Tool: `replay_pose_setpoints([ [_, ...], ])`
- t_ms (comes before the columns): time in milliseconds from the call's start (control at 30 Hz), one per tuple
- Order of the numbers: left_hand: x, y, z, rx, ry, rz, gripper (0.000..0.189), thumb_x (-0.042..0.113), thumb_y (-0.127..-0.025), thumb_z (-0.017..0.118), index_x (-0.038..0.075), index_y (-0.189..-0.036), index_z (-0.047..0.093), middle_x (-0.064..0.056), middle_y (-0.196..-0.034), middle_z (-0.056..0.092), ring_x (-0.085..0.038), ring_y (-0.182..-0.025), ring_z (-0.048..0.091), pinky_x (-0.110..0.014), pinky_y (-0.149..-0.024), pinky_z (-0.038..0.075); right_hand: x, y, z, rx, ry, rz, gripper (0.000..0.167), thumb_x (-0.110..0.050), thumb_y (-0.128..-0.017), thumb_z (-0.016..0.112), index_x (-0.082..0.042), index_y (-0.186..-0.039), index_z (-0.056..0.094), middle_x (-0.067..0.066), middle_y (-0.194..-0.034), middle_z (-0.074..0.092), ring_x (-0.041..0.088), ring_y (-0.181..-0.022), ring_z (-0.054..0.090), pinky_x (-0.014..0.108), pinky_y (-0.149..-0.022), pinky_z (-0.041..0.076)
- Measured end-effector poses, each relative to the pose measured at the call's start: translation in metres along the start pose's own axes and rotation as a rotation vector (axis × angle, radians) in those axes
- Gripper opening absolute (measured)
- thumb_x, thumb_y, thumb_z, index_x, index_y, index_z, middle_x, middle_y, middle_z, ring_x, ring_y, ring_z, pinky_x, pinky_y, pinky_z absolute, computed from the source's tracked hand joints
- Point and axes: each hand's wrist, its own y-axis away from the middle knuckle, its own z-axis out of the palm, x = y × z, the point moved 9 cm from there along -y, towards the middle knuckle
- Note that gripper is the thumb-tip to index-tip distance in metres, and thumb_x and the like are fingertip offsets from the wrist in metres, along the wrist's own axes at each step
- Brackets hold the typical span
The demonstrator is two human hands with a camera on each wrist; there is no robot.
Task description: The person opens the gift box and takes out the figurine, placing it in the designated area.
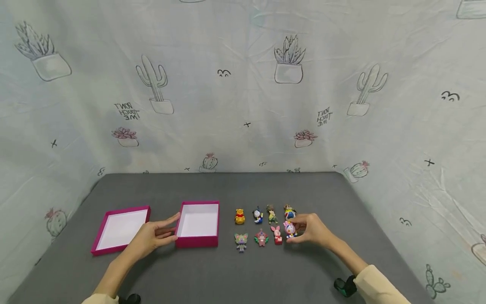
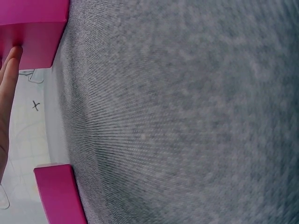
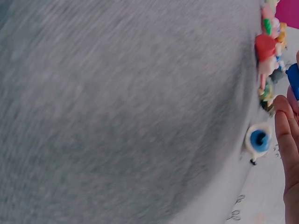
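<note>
My left hand [image 1: 152, 237] reaches to the left side of an open pink box [image 1: 197, 242] with a white inside, its extended fingertips touching the box wall. In the left wrist view, a fingertip lies on the pink side of that box. On the right, my right hand [image 1: 313, 229] pinches a pink and white figurine [image 1: 290, 229] between thumb and fingers. Just behind it is a yellow and blue figurine [image 1: 290, 212]. A pink rabbit-like figurine [image 1: 277, 235] stands close to its left. In the right wrist view, the held figurine is mostly out of frame.
The box lid [image 1: 120, 230], pink with a white inside, lies at the left. Between box and right hand stand a Winnie-the-Pooh figurine [image 1: 239, 216], a blue and white figurine [image 1: 258, 215], a green-clad figurine [image 1: 272, 214], a grey-purple figurine [image 1: 241, 242] and a pink-green figurine [image 1: 261, 238] on grey cloth [image 1: 250, 278].
</note>
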Motion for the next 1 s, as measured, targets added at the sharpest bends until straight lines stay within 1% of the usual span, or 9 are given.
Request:
replay_pose_setpoints([
  [133,-0.001,0.003,0.002,0.004,-0.004,0.008,0.065,0.015,-0.082,0.076,-0.002,-0.138,0.048,-0.023,-0.141,0.043,-0.032,-0.109,0.061,-0.031,-0.085,0.055,0.010,0.003,0.005,-0.042,0.022,0.013,0.053,-0.028,-0.070,0.087,0.006,-0.106,0.070,0.011,-0.093,0.071,0.004,-0.072,0.064,0.022,-0.062,0.057],
  [300,-0.001,0.001,0.003,0.011,0.014,0.023,0.065,0.013,-0.081,0.077,-0.002,-0.137,0.048,-0.023,-0.140,0.044,-0.031,-0.109,0.062,-0.031,-0.085,0.054,0.021,0.007,0.005,-0.076,0.030,0.048,0.054,-0.030,-0.072,0.086,0.006,-0.109,0.069,0.009,-0.094,0.071,0.003,-0.071,0.063,0.022,-0.060,0.056],
  [533,-0.001,-0.002,0.001,0.017,-0.004,0.024,0.065,0.012,-0.081,0.077,-0.001,-0.138,0.049,-0.021,-0.141,0.045,-0.032,-0.109,0.061,-0.031,-0.085,0.054,0.025,0.008,0.006,-0.098,0.046,0.022,0.048,-0.032,-0.072,0.085,0.001,-0.104,0.072,-0.003,-0.083,0.069,0.001,-0.066,0.058,0.019,-0.055,0.052],
  [667,-0.001,-0.002,0.001,0.015,-0.005,0.023,0.065,0.011,-0.080,0.077,-0.001,-0.138,0.049,-0.021,-0.141,0.045,-0.031,-0.110,0.061,-0.031,-0.085,0.054,0.027,0.007,0.009,-0.119,0.060,0.039,0.048,-0.034,-0.071,0.085,0.000,-0.102,0.072,-0.008,-0.076,0.065,0.000,-0.064,0.057,0.019,-0.054,0.051],
  [767,0.000,-0.002,0.001,0.016,0.003,0.025,0.065,0.010,-0.080,0.077,-0.001,-0.137,0.049,-0.021,-0.141,0.045,-0.031,-0.110,0.061,-0.031,-0.086,0.054,0.028,0.007,0.009,-0.123,0.085,0.051,0.050,-0.035,-0.070,0.086,0.000,-0.102,0.071,-0.010,-0.075,0.062,0.000,-0.064,0.055,0.019,-0.054,0.050],
  [900,0.002,-0.003,0.000,0.022,0.010,0.026,0.065,0.009,-0.080,0.077,-0.001,-0.137,0.049,-0.021,-0.141,0.045,-0.031,-0.110,0.061,-0.031,-0.086,0.053,0.025,0.006,0.008,-0.119,0.119,0.025,0.053,-0.037,-0.070,0.085,0.000,-0.106,0.071,-0.009,-0.078,0.057,0.001,-0.066,0.051,0.019,-0.054,0.047],
  [1000,0.002,-0.002,0.000,0.022,0.012,0.021,0.065,0.010,-0.079,0.077,-0.001,-0.137,0.049,-0.021,-0.141,0.044,-0.030,-0.110,0.060,-0.031,-0.086,0.053,0.024,0.007,0.007,-0.123,0.119,0.014,0.056,-0.038,-0.070,0.085,-0.001,-0.108,0.070,-0.006,-0.085,0.059,0.003,-0.071,0.053,0.020,-0.057,0.049],
])
